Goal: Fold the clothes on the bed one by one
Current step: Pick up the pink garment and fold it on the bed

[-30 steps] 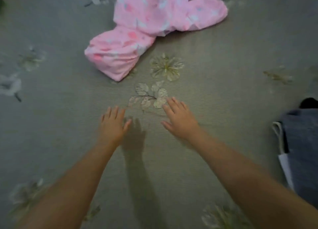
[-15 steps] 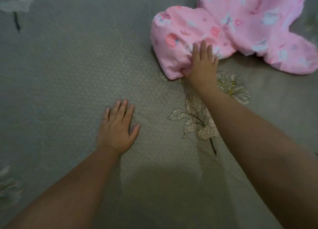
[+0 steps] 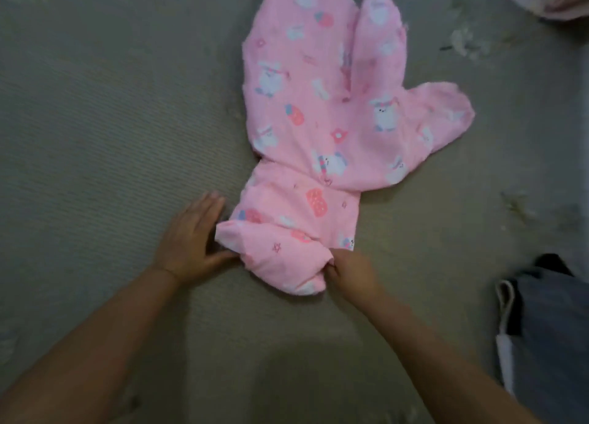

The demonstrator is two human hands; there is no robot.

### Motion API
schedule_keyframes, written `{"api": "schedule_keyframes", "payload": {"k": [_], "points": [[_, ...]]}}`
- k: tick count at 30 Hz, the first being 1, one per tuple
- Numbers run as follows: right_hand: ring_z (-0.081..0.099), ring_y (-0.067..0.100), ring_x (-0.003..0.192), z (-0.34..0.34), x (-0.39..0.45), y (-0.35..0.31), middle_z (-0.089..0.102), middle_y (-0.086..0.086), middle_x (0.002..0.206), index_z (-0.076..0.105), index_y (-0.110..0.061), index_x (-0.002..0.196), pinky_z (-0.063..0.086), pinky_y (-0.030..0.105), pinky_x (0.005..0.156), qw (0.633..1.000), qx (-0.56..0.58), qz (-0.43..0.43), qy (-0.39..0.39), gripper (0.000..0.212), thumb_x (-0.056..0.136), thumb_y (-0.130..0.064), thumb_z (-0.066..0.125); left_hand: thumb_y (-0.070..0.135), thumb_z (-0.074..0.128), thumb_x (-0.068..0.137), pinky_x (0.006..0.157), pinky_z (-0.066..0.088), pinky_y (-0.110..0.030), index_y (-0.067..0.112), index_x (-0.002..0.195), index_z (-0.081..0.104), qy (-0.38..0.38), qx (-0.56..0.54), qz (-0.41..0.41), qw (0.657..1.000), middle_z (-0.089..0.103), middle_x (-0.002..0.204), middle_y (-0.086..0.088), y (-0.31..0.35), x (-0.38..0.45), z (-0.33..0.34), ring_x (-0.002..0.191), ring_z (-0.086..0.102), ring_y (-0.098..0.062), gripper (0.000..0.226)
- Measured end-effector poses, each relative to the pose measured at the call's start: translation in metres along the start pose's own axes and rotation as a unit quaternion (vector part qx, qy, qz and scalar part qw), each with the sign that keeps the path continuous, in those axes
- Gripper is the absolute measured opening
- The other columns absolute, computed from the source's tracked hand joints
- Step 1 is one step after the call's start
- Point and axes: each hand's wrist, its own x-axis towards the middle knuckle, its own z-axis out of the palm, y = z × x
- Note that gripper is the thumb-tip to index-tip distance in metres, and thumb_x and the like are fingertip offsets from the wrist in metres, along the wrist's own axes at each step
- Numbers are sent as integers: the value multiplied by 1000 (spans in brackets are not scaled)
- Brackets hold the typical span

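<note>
Right hand (image 3: 350, 272) pinching pink garment (image 3: 322, 130); left hand (image 3: 191, 241) flat beside it

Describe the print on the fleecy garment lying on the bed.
Pink fleece garment: white bunny-like figures and red strawberry-like shapes; head view.

Pink fleecy printed cloth garment (image 3: 322, 130): soft, matt, fuzzy nap at right-hand fingertips. Grey-green ribbed woven bedspread (image 3: 105, 130) under left fingers: matt, finely corded. Dark blue cloth (image 3: 554, 334): matt.
</note>
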Motion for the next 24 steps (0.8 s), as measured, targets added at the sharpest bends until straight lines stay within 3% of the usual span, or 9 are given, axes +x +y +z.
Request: {"api": "schedule_keyframes", "payload": {"k": [3, 5, 8, 12, 15, 18, 19, 21, 24], "points": [[59, 29, 101, 28, -71, 15, 65, 19, 111, 64, 0, 107, 39, 29, 73, 982, 162, 62, -69, 26, 95, -14, 45, 65, 25, 88, 106, 32, -31, -12, 113, 55, -23, -52, 134, 989, 54, 117, -32, 47, -48, 5, 122, 48, -32, 86], [59, 24, 100, 40, -111, 20, 62, 19, 116, 62, 2, 111, 45, 20, 71, 931, 329, 125, -93, 25, 94, -4, 44, 49, 34, 92, 87, 38, -21, -7, 97, 65, -46, -129, 95, 986, 67, 96, -27, 80, -79, 4, 99, 64, -36, 65], [61, 24, 101, 54, -168, 19, 58, 21, 120, 54, 8, 118, 50, 23, 88, 785, 552, 195, -201, 29, 92, 2, 42, 21, 49, 92, 58, 28, -27, 5, 87, 59, -123, -228, -109, 960, 62, 74, -18, 113, -101, -4, 68, 53, -23, 20], [70, 12, 69, 45, -219, 12, 72, 5, 76, 59, -3, 95, 56, 26, 70, 605, 705, 184, -322, 26, 92, 3, 34, 10, 51, 91, 67, 35, -22, 6, 88, 62, -276, -197, -174, 925, 63, 100, -14, 127, -91, -32, 90, 51, -17, 12], [67, 19, 68, 12, -204, 20, 70, 7, 61, 57, -3, 86, 48, 31, 80, 560, 772, 238, -184, 28, 96, -5, 32, 6, 50, 91, 54, 38, -19, 12, 86, 59, -145, -337, -268, 891, 54, 83, -10, 147, -60, -56, 73, 50, -16, 12], [59, 17, 73, -28, -164, 31, 64, 5, 53, 53, -3, 81, 45, 29, 88, 439, 867, 234, 40, 30, 98, -7, 28, 5, 45, 93, 52, 37, -14, 20, 107, 42, 32, -525, -309, 793, 49, 79, -1, 160, -23, -78, 64, 47, -10, 20], [58, 14, 69, -35, -153, 36, 63, 3, 60, 52, -6, 85, 46, 27, 86, 410, 879, 217, 112, 27, 98, -9, 29, 7, 46, 93, 57, 38, -14, 15, 119, 39, 57, -526, -290, 797, 51, 83, 2, 161, -18, -80, 71, 49, -10, 28], [54, 7, 71, -39, -143, 45, 56, 1, 79, 52, -14, 96, 46, 25, 80, 475, 832, 205, 200, 20, 99, -15, 32, 14, 50, 92, 67, 39, -19, 8, 129, 38, 61, -417, -235, 876, 55, 99, -2, 160, -33, -74, 86, 51, -14, 40], [55, 7, 83, 3, -165, 48, 55, 4, 93, 57, -6, 107, 42, 20, 75, 774, 566, 189, 213, 23, 90, -1, 42, 31, 55, 86, 83, 43, -31, -4, 120, 48, 29, -166, -84, 982, 55, 116, -20, 151, -107, -48, 101, 55, -28, 49]]}}
